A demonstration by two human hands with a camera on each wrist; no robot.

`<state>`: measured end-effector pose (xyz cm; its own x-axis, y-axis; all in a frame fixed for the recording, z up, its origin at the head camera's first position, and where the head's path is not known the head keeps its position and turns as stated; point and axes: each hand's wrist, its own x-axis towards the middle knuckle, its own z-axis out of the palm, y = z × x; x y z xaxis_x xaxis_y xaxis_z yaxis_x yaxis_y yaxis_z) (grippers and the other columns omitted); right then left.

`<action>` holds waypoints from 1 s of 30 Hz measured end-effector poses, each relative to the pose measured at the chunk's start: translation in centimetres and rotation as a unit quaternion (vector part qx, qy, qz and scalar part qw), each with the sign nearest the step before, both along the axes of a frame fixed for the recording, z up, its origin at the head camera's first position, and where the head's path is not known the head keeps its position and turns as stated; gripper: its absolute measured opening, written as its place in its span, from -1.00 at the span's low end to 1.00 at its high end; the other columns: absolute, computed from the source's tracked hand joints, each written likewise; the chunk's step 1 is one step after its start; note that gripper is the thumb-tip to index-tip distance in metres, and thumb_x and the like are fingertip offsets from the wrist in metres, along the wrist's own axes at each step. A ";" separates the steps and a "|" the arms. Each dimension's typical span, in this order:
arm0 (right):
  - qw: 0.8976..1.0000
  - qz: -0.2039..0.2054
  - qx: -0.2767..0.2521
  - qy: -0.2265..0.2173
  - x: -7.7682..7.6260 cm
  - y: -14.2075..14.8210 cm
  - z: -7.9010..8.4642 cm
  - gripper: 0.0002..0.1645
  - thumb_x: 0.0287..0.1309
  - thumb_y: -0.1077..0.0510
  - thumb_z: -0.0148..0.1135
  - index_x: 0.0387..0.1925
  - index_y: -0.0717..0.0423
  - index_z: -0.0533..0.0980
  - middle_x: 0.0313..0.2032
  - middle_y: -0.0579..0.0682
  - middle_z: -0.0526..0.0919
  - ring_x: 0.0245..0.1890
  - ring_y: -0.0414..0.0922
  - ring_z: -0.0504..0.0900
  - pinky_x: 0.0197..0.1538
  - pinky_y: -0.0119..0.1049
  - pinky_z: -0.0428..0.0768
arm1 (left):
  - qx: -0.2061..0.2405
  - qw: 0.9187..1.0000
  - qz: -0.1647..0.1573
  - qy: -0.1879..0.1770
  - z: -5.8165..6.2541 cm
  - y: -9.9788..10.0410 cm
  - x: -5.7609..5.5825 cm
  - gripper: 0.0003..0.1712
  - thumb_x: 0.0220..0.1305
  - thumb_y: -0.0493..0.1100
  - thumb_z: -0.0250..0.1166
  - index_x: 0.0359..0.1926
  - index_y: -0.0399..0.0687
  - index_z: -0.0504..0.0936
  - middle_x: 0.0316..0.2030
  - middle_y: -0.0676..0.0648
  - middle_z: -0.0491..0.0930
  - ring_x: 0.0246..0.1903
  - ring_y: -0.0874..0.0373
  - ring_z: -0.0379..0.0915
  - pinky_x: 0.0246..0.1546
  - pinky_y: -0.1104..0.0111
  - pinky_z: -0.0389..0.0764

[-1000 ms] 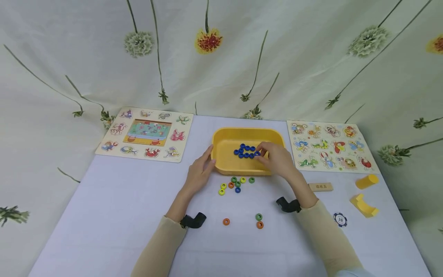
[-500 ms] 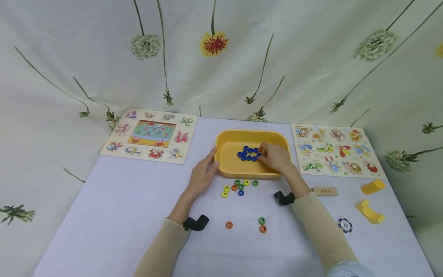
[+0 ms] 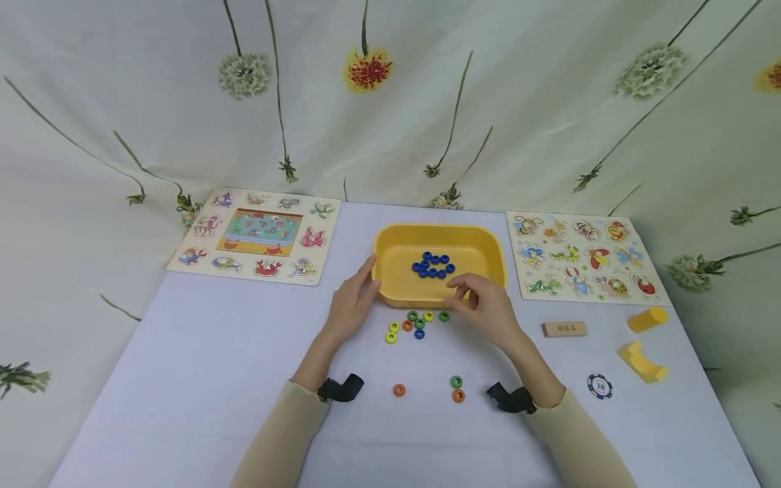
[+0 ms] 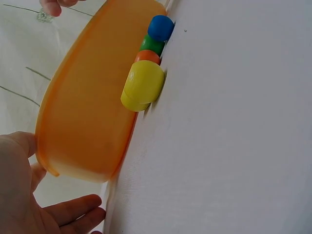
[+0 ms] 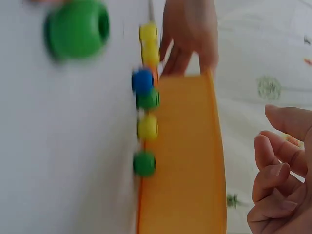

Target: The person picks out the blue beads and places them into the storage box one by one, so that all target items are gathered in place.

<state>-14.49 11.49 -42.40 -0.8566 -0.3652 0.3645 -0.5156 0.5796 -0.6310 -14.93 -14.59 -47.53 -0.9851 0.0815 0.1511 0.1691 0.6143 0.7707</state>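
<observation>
In the head view a yellow tray [image 3: 482, 261] holds several blue beads [image 3: 432, 273], set close together in a loop-like outline. My left hand [image 3: 350, 301] lies at the tray's left end, its fingers extended along the wall and the thumb near the front corner. In the left wrist view the thumb [image 4: 24, 142] touches the tray's rim. My right hand [image 3: 488, 313] hovers over the tray's front right rim, apart from the beads. Its fingers are loosely bent, with a gap between thumb and index finger and nothing held, as the right wrist view shows.
Before the tray lie loose yellow beads [image 3: 394, 327], green beads [image 3: 444, 316], an orange bead [image 3: 407, 326] and a blue bead [image 3: 419, 334]. Puzzle boards [image 3: 311, 264] [image 3: 549, 254] flank it. Rightward are a wooden block [image 3: 564, 329], yellow cylinder [image 3: 647, 320], yellow arch [image 3: 642, 362] and chip [image 3: 600, 386].
My right hand has let go of a blue bead at the right end of the outline and drawn back toward the tray's front rim. The left hand stays at the tray.
</observation>
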 end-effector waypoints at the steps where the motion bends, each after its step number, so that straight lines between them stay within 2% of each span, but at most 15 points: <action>1: 1.000 0.015 -0.002 0.000 0.5 -0.3 -0.1 -0.76 -0.08 0.06 0.32 -0.30 0.02 0.54 -0.56 -0.25 0.46 -0.66 -0.32 0.26 -0.63 -0.48 0.27 | 0.001 1.000 -0.001 0.002 -0.1 0.0 0.0 -0.41 0.30 0.15 -0.12 0.33 0.41 -0.01 0.27 0.04 0.21 0.22 -0.06 0.15 0.17 -0.05 0.16; 5: 0.997 0.070 0.004 -0.018 2.4 -1.8 -0.6 -0.77 -0.08 0.03 0.32 -0.32 -0.02 0.55 -0.54 -0.33 0.46 -0.65 -0.37 0.27 -0.62 -0.51 0.28 | 0.002 1.000 -0.002 0.004 -0.2 -0.1 -0.1 -0.41 0.30 0.13 -0.11 0.33 0.37 0.00 0.27 0.04 0.21 0.22 -0.06 0.15 0.17 -0.04 0.18; 8: 0.996 0.084 0.025 -0.026 3.1 -2.6 -1.2 -0.77 -0.10 0.00 0.33 -0.34 -0.04 0.55 -0.55 -0.36 0.45 -0.64 -0.37 0.28 -0.60 -0.52 0.28 | 0.004 1.000 -0.002 -0.001 -0.2 -0.1 -0.1 -0.41 0.30 0.14 -0.11 0.33 0.40 0.00 0.27 0.06 0.20 0.22 -0.06 0.15 0.17 -0.04 0.17; 14: 0.995 0.069 0.062 -0.044 3.1 -3.0 -2.6 -0.75 -0.13 -0.02 0.35 -0.34 -0.08 0.56 -0.54 -0.28 0.49 -0.61 -0.27 0.38 -0.56 -0.50 0.32 | 0.004 1.000 0.003 -0.011 -0.1 0.0 -0.1 -0.42 0.29 0.18 -0.13 0.32 0.46 -0.01 0.27 0.09 0.19 0.23 -0.03 0.14 0.18 -0.04 0.16; 20: 0.995 0.051 0.074 -0.045 2.8 -2.7 -3.8 -0.77 -0.17 0.00 0.37 -0.38 -0.12 0.54 -0.57 -0.28 0.48 -0.60 -0.34 0.31 -0.54 -0.50 0.30 | 0.006 1.000 0.000 -0.009 -0.2 0.0 -0.1 -0.42 0.29 0.17 -0.12 0.32 0.43 -0.01 0.27 0.08 0.19 0.23 -0.03 0.13 0.19 -0.04 0.15; 30: 0.992 0.033 0.106 -0.051 2.7 -3.1 -5.3 -0.80 -0.15 0.00 0.36 -0.42 -0.11 0.54 -0.59 -0.26 0.45 -0.57 -0.32 0.35 -0.49 -0.49 0.31 | 0.004 1.000 0.001 -0.010 -0.1 0.1 0.0 -0.41 0.28 0.21 -0.14 0.31 0.48 -0.03 0.28 0.10 0.18 0.24 -0.02 0.12 0.19 -0.03 0.14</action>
<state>-11.78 8.39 -47.68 -0.8572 -0.4806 0.1851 -0.4958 0.6730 -0.5489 -14.98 -14.53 -47.62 -0.9882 0.0776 0.1318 0.1516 0.6078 0.7795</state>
